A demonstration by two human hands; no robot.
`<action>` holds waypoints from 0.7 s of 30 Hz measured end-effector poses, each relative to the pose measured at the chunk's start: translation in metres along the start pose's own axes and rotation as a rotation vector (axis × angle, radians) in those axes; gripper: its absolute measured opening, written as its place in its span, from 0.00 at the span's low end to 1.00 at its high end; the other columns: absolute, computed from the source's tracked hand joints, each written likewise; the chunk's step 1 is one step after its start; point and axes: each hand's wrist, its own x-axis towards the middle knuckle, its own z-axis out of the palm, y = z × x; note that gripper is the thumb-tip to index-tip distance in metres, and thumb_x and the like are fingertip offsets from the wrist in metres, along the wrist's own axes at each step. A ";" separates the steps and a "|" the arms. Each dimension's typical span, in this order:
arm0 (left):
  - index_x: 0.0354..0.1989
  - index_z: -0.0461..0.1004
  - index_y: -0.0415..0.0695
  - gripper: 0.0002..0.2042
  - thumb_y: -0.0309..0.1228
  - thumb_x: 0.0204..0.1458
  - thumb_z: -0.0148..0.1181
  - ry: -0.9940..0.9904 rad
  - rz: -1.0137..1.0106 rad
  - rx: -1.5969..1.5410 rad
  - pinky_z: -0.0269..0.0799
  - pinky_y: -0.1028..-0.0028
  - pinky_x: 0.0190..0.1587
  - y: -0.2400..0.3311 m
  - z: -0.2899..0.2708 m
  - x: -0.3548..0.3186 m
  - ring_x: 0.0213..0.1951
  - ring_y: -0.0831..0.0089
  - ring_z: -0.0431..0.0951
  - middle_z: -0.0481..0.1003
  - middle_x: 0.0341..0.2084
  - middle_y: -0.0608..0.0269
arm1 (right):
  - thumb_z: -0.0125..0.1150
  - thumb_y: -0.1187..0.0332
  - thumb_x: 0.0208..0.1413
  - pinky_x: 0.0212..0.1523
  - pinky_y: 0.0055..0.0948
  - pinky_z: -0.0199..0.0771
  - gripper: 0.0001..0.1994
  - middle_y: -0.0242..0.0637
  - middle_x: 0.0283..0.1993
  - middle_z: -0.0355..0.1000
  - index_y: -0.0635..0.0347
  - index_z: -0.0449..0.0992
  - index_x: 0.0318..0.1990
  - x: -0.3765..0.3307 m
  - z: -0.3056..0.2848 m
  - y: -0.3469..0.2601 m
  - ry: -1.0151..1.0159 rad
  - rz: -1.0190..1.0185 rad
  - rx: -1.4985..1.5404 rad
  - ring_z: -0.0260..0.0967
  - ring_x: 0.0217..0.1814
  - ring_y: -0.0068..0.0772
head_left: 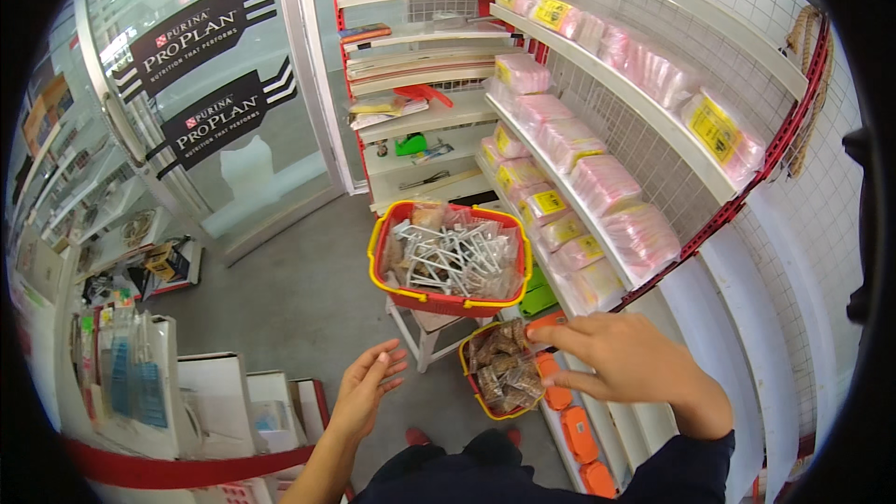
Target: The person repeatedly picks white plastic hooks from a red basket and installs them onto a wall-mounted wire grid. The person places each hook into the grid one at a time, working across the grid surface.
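Note:
My right hand (623, 359) reaches toward the low shelves on the right, fingers curled near a clear bag of brown treats (504, 364); I cannot tell whether the fingertips grip the bag. The bag lies in a small red and yellow basket (467, 352) on the floor. My left hand (366, 390) hangs open and empty, fingers spread, left of that basket. A larger red basket with a yellow rim (377, 245) stands on a white stool (422, 334) just ahead, filled with white metal hooks (453, 259) and bags.
White shelves (681, 159) on the right carry pink packets with yellow labels (607, 185). Orange items (579, 434) line the lowest shelf. A glass door (224, 112) stands ahead left. White cardboard boxes (224, 401) and a display rack (126, 373) sit at lower left.

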 end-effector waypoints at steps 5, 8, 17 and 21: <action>0.58 0.67 0.43 0.19 0.39 0.64 0.48 0.154 0.039 -0.072 0.69 0.69 0.51 -0.001 -0.055 -0.018 0.50 0.70 0.73 0.73 0.49 0.58 | 0.59 0.52 0.56 0.36 0.38 0.74 0.24 0.45 0.34 0.76 0.58 0.72 0.53 0.069 0.042 0.039 0.099 0.016 0.326 0.75 0.36 0.43; 0.58 0.67 0.43 0.19 0.40 0.63 0.48 0.221 0.034 -0.109 0.70 0.69 0.50 -0.012 -0.076 -0.019 0.49 0.70 0.74 0.73 0.48 0.57 | 0.61 0.55 0.55 0.37 0.33 0.73 0.20 0.43 0.32 0.77 0.60 0.76 0.49 0.130 0.091 0.093 0.177 0.143 0.609 0.75 0.34 0.34; 0.57 0.67 0.42 0.19 0.40 0.63 0.50 0.279 -0.077 -0.140 0.70 0.70 0.49 -0.020 -0.086 0.014 0.48 0.70 0.74 0.73 0.49 0.57 | 0.60 0.59 0.53 0.44 0.41 0.73 0.17 0.48 0.37 0.77 0.66 0.78 0.42 0.290 0.238 0.204 0.609 0.322 0.423 0.75 0.40 0.50; 0.58 0.67 0.42 0.20 0.41 0.63 0.50 0.324 -0.038 -0.141 0.70 0.69 0.50 -0.007 -0.078 0.052 0.48 0.71 0.75 0.73 0.50 0.57 | 0.60 0.62 0.51 0.49 0.43 0.70 0.15 0.50 0.38 0.77 0.64 0.79 0.40 0.360 0.232 0.212 0.528 0.316 0.296 0.73 0.44 0.54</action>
